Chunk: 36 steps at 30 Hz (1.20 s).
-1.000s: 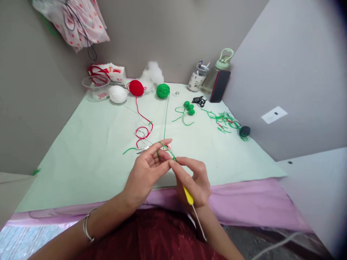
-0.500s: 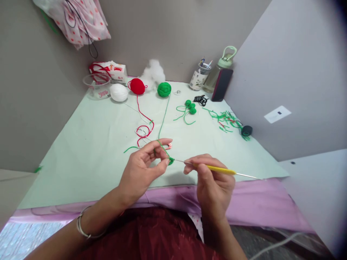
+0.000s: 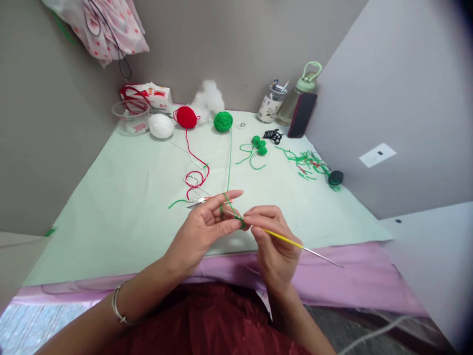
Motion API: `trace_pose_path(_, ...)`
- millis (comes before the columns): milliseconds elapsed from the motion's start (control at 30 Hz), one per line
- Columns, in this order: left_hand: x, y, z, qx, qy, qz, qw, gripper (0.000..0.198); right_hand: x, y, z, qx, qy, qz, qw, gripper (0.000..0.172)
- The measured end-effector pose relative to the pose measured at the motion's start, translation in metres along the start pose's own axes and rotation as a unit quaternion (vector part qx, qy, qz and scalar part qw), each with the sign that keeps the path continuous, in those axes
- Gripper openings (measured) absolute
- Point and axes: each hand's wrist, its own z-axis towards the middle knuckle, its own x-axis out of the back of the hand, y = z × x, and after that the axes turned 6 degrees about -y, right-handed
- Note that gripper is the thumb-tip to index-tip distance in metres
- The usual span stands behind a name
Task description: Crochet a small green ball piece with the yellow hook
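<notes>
My left hand pinches a small green crochet piece between thumb and fingers, with green yarn looped over its raised index finger. That strand runs back to a green yarn ball. In my right hand is a crochet hook with a yellow handle, gripped like a pen. Its metal tip passes through the green piece; the other metal end points down to the right. Scissors lie on the table, partly hidden behind my left hand.
Behind are a red yarn ball, a white yarn ball and white stuffing. Small green crocheted balls, a black claw clip, yarn scraps and black tape lie right. A bottle and phone stand farther back.
Both hands have shifted: the left slightly right, the right leftward to meet it. The hook tip has pushed farther through the green piece, and more of the scissors shows.
</notes>
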Motion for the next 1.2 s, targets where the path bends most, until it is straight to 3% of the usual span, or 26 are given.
trace_pose_path(133, 0.003, 0.005, -0.001, 0.057, -0.008, -0.031, 0.998, 0.058, 0.004, 0.003, 0.004, -0.054, 0.031, 0.129, 0.99, 0.015)
trace_pose_path(233, 0.007, 0.007, -0.001, 0.099, -0.052, -0.078, 0.991, 0.054, 0.008, 0.004, 0.009, -0.127, 0.051, 0.207, 0.969, 0.018)
trace_pose_path(400, 0.004, 0.004, 0.0, 0.084, -0.064, -0.098, 0.99, 0.044, 0.01, 0.004, 0.012, -0.176, 0.024, 0.258, 0.95, 0.019)
trace_pose_path(533, 0.0, 0.001, -0.002, 0.027, -0.029, -0.006, 0.999, 0.043, 0.005, 0.007, 0.007, -0.086, 0.004, 0.135, 0.987, 0.015)
trace_pose_path(633, -0.001, -0.002, -0.002, 0.002, 0.004, 0.035, 0.999, 0.041, 0.002, 0.006, 0.003, -0.048, -0.002, 0.054, 0.997, 0.02)
trace_pose_path(767, -0.004, -0.004, 0.0, -0.019, 0.036, 0.012, 0.999, 0.042, 0.0, 0.003, -0.001, 0.028, -0.004, -0.088, 0.996, 0.025)
trace_pose_path(867, -0.005, -0.004, 0.004, 0.016, 0.03, -0.042, 0.999, 0.051, 0.001, 0.004, -0.003, 0.114, -0.006, -0.202, 0.973, 0.032)
trace_pose_path(967, -0.002, -0.002, 0.007, 0.066, 0.016, -0.083, 0.994, 0.045, 0.004, 0.003, 0.001, 0.088, -0.001, -0.157, 0.984, 0.028)
trace_pose_path(1100, 0.0, -0.002, 0.007, -0.026, 0.056, -0.019, 0.998, 0.046, 0.003, 0.003, 0.007, -0.001, 0.031, -0.047, 0.998, 0.023)
trace_pose_path(1200, -0.003, -0.006, 0.007, -0.036, 0.05, -0.021, 0.998, 0.056, -0.002, 0.006, 0.005, 0.054, 0.021, -0.15, 0.987, 0.02)
